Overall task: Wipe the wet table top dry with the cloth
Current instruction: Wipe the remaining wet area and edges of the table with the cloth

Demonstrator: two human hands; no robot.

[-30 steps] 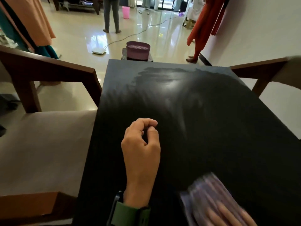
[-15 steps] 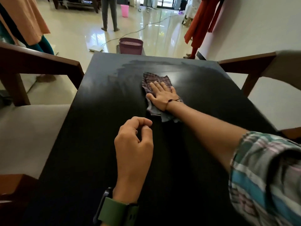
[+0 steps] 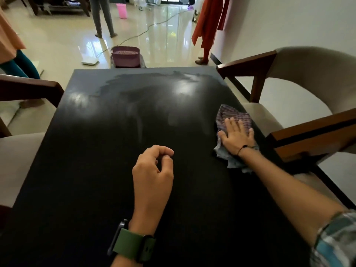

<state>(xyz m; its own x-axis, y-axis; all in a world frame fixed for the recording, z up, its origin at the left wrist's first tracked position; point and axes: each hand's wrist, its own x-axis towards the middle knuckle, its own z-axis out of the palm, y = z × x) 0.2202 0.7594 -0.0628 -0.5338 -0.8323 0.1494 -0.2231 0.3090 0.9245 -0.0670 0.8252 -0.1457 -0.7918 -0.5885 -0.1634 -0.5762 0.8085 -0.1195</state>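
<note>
A black table top (image 3: 96,170) fills the view, with a wet, shiny patch (image 3: 154,83) across its far end. A checked purple cloth (image 3: 229,114) lies flat near the right edge. My right hand (image 3: 236,135) presses on it with straight, spread fingers. My left hand (image 3: 154,166) rests on the table's middle, fingers loosely curled and holding nothing. A green watch strap sits on that wrist.
Wooden armchairs with beige seats flank the table, one on the left (image 3: 28,89) and one on the right (image 3: 289,89). A purple basket (image 3: 126,55) stands on the floor beyond the far edge. Several people stand on the glossy floor farther back.
My right hand has slid the cloth from the table's far middle to the right edge. Before that it swept up from the near right corner. My left hand has stayed put.
</note>
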